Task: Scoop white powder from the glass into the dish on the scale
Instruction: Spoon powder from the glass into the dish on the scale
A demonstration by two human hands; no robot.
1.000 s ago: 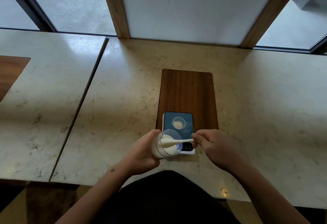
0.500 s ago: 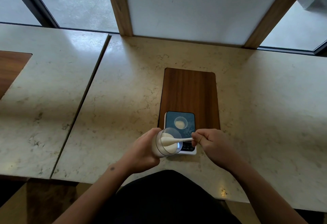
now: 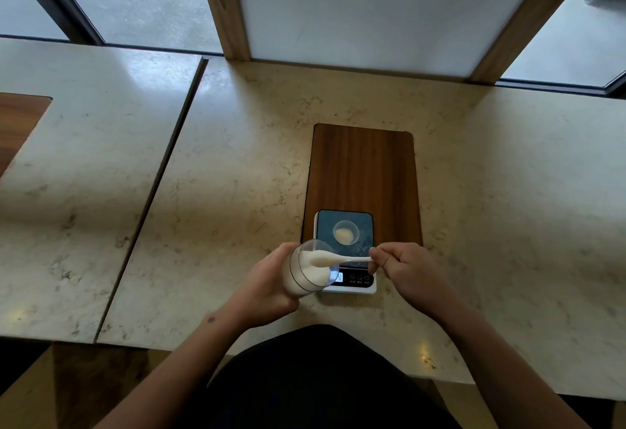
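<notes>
My left hand (image 3: 271,288) grips a clear glass (image 3: 306,274) of white powder, tilted so its mouth faces right toward the scale. My right hand (image 3: 403,271) pinches the handle of a white spoon (image 3: 333,259) whose bowl lies inside the glass mouth, heaped with powder. Behind the glass, a small clear dish (image 3: 346,232) holding a mound of powder sits on the dark platform of a white digital scale (image 3: 364,225). The glass hides the scale's front left corner.
The scale stands on the near end of a dark wooden board (image 3: 362,171) on a pale marble counter (image 3: 508,191). A seam (image 3: 152,198) splits the counter at the left. A second wooden inset (image 3: 17,123) lies far left. Window frames stand behind.
The spoon's bowl has shifted slightly deeper and higher in the glass mouth, carrying powder. Both hands stay in nearly the same place; the camera view moved a little.
</notes>
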